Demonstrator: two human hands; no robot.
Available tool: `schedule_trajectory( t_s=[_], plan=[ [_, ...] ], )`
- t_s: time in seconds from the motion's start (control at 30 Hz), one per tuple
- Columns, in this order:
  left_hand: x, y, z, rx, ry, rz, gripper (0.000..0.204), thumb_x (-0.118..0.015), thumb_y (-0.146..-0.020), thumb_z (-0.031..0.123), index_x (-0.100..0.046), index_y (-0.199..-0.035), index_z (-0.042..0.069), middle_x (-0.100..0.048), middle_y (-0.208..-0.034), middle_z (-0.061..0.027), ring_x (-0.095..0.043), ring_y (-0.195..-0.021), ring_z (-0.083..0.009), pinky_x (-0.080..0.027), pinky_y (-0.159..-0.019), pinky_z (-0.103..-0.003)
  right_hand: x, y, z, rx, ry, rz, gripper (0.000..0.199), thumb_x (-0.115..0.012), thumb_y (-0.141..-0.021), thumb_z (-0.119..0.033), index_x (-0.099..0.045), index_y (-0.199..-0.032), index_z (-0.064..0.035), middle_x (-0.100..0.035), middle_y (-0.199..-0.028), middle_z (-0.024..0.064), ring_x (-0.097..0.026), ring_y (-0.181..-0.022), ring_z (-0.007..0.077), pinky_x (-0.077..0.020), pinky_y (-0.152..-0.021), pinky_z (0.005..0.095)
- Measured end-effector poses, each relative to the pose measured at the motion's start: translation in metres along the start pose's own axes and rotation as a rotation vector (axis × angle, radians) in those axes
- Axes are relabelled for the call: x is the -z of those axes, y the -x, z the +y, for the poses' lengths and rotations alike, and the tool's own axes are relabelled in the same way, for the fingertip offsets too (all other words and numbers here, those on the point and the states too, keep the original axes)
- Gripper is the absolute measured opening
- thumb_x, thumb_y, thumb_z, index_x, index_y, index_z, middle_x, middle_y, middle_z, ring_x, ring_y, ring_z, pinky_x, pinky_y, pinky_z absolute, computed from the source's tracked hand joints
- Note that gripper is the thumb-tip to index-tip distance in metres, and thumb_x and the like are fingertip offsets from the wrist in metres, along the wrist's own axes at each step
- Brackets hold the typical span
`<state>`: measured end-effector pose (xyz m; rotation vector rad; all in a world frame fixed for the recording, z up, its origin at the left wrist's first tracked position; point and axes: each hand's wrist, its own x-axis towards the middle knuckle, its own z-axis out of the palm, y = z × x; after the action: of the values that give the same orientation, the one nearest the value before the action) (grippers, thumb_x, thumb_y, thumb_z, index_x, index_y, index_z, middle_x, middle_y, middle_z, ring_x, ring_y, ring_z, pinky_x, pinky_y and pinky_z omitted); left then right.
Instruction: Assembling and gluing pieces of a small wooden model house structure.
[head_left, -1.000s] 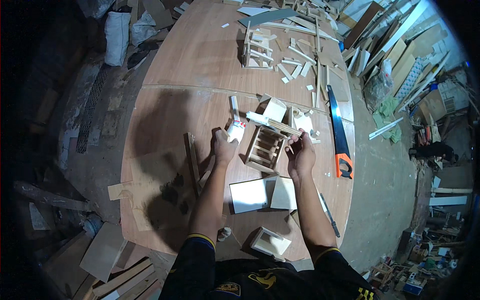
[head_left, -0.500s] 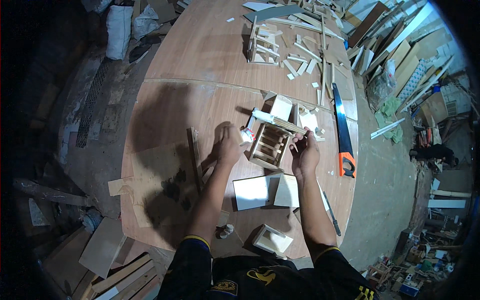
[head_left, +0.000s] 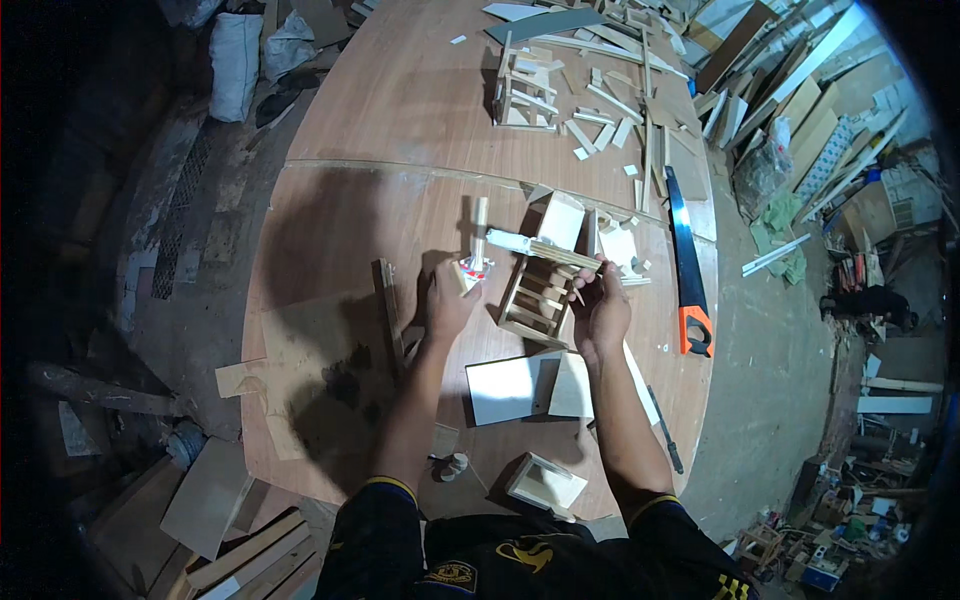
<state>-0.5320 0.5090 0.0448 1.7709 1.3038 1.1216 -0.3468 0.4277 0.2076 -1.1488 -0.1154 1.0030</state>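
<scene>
My left hand (head_left: 448,300) is closed around a small red-and-white object (head_left: 474,270) that its fingers partly hide. A pale wooden stick (head_left: 481,225) points away from me just above that hand; whether it is held there I cannot tell. In my right hand (head_left: 605,312), the fingers grip the end of a wooden strip (head_left: 566,254). A white piece (head_left: 508,241) forms the strip's far left end, pointing toward the pale stick. Below the strip stands a small wooden frame with crossbars (head_left: 535,318), close to my right fingers.
Behind the frame sits a pale wooden box (head_left: 562,220). An orange-handled handsaw (head_left: 686,265) lies at the right. Nearer me are a white panel (head_left: 508,388) and a small tray-like box (head_left: 546,482). Another slatted frame (head_left: 527,95) stands far back among wood offcuts (head_left: 603,135).
My left hand has turned and shifted slightly left and nearer me, and the pale stick has come into view above it. My right hand has moved the strip slightly left.
</scene>
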Motion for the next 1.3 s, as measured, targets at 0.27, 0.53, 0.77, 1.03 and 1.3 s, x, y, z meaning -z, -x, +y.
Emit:
schedule_trajectory(
  t_s=[0.27, 0.53, 0.77, 1.03, 1.3],
  plan=[
    [0.007, 0.063, 0.008, 0.245, 0.135, 0.211, 0.066, -0.082, -0.073, 0.016, -0.04, -0.121, 0.0, -0.056, -0.118, -0.0231, -0.058, -0.108, -0.0374, -0.046, -0.091, -0.043, -0.006, 0.011, 0.021, 0.073, 0.325, -0.244, 0.028, -0.045, -0.103, -0.03, -0.056, -0.113, -0.0071, -0.062, -0.077, 0.0032, -0.057, -0.071, 0.0095, -0.0439, -0.064, 0.024],
    [0.017, 0.081, 0.013, 0.315, 0.122, 0.202, 0.067, -0.082, -0.073, 0.016, -0.04, -0.123, 0.003, -0.058, -0.113, -0.0227, -0.06, -0.105, -0.0389, -0.048, -0.089, -0.044, 0.002, 0.034, 0.02, 0.191, 0.538, -0.483, 0.03, -0.044, -0.103, -0.028, -0.056, -0.114, -0.0029, -0.059, -0.08, 0.0032, -0.057, -0.074, 0.0105, -0.0436, -0.067, 0.0258],
    [0.013, 0.081, 0.014, 0.294, 0.128, 0.199, 0.067, -0.084, -0.071, 0.014, -0.037, -0.117, 0.0, -0.052, -0.122, -0.0231, -0.054, -0.111, -0.0366, -0.043, -0.095, -0.044, 0.013, 0.048, 0.021, 0.329, 0.695, -0.534, 0.026, -0.045, -0.103, -0.022, -0.058, -0.112, -0.0014, -0.065, -0.08, 0.0061, -0.059, -0.075, 0.0113, -0.0452, -0.069, 0.0253],
    [0.004, 0.08, 0.003, 0.211, 0.126, 0.247, 0.063, -0.085, -0.067, 0.01, -0.035, -0.105, 0.004, -0.053, -0.115, -0.0234, -0.057, -0.105, -0.0392, -0.045, -0.089, -0.046, 0.021, 0.056, 0.034, 0.291, 0.869, -0.687, 0.024, -0.048, -0.101, -0.017, -0.059, -0.112, 0.0003, -0.069, -0.089, 0.0092, -0.065, -0.084, 0.0135, -0.05, -0.077, 0.0267],
    [-0.001, 0.081, -0.001, 0.156, 0.051, 0.254, 0.056, -0.078, -0.068, 0.001, -0.036, -0.105, 0.006, -0.054, -0.125, -0.0231, -0.055, -0.112, -0.0412, -0.045, -0.092, -0.047, 0.028, 0.062, 0.034, 0.508, 1.176, -0.769, 0.035, -0.055, -0.077, -0.002, -0.066, -0.11, -0.0016, -0.069, -0.1, 0.0189, -0.068, -0.094, 0.0298, -0.0514, -0.085, 0.0353]
  ],
)
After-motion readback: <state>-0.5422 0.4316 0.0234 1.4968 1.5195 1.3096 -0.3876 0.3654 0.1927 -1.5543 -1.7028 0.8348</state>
